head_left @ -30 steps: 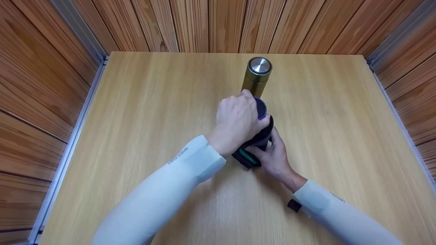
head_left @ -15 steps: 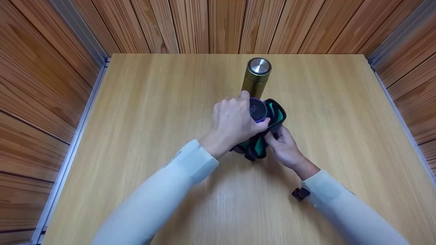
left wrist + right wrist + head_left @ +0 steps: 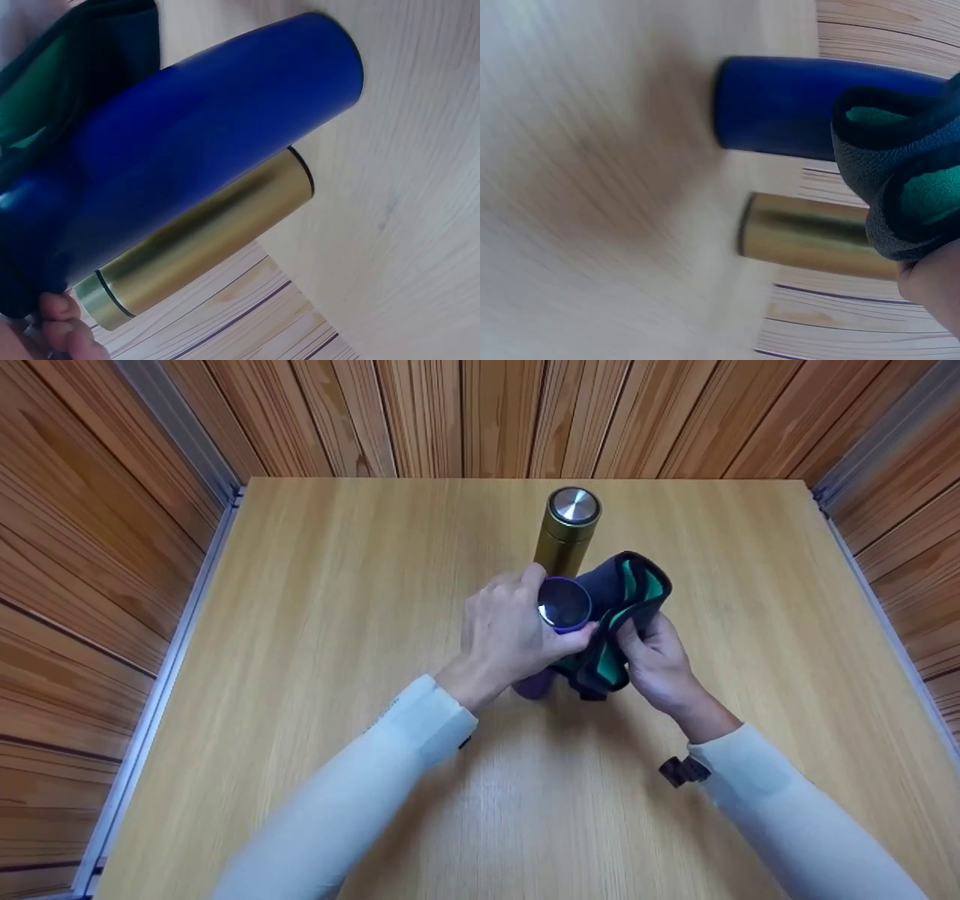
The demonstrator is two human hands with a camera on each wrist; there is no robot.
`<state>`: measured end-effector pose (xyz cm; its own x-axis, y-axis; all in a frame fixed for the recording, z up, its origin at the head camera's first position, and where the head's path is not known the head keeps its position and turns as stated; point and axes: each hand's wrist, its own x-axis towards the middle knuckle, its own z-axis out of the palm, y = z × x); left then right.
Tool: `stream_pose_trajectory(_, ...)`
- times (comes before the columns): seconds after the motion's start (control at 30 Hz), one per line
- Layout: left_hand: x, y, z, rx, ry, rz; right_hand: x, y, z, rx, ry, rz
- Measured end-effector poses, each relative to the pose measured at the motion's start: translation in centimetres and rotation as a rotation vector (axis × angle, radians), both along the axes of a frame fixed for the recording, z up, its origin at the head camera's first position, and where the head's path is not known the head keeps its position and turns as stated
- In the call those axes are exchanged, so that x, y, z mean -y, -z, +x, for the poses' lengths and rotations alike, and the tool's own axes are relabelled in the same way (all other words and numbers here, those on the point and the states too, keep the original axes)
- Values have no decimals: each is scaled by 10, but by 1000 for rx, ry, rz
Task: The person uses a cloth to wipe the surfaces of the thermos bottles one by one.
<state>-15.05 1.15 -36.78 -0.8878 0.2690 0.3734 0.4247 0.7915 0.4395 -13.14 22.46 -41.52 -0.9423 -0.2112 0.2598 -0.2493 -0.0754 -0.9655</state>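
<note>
Near the middle of the table in the head view, my left hand grips the top of a blue-purple bottle with a dark round lid. In the left wrist view the bottle's smooth side shows down to its base. To its right, my right hand pinches a folded cloth, dark grey outside and green inside, with a black edge. The cloth's folds overlap the bottle's side in the right wrist view. Fingers of the right hand behind the cloth are hidden.
A gold bottle with a silver-topped lid stands upright just behind the blue-purple one. The wooden table meets a plank wall at the back, with metal-framed plank walls on both sides.
My right hand has moved right and away from me with the cloth, which has come off the bottle's front and shows more green. My left hand keeps its grip, shifting slightly left.
</note>
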Motion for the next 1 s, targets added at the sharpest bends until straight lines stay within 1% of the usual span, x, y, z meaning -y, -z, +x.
stream_pose_trajectory(0.17,0,6,0,-36,20,78,-2,-21,-3,-207,-32,117)
stream_pose_trajectory(0.27,1,9,-1,-36,32,114,3,-38,-7,-339,-68,197)
stream_pose_trajectory(0.33,2,10,-1,-34,37,138,8,-50,-8,-405,-89,277)
stream_pose_trajectory(0.43,4,13,-1,-40,48,183,17,-67,-9,-456,-90,436)
stream_pose_trajectory(0.53,6,18,-1,-55,64,228,25,-79,-8,-450,-69,622)
stream_pose_trajectory(0.6,6,20,-1,-59,69,245,31,-85,-9,-413,-65,715)
stream_pose_trajectory(0.67,7,22,-1,-56,71,259,36,-91,-12,-355,-74,781)
stream_pose_trajectory(0.8,7,24,-1,-43,66,282,44,-99,-17,-251,-86,850)
stream_pose_trajectory(0.9,7,27,0,-34,56,300,48,-100,-20,-225,-74,863)
stream_pose_trajectory(1.0,7,29,0,-31,46,322,52,-96,-22,-207,-44,838)
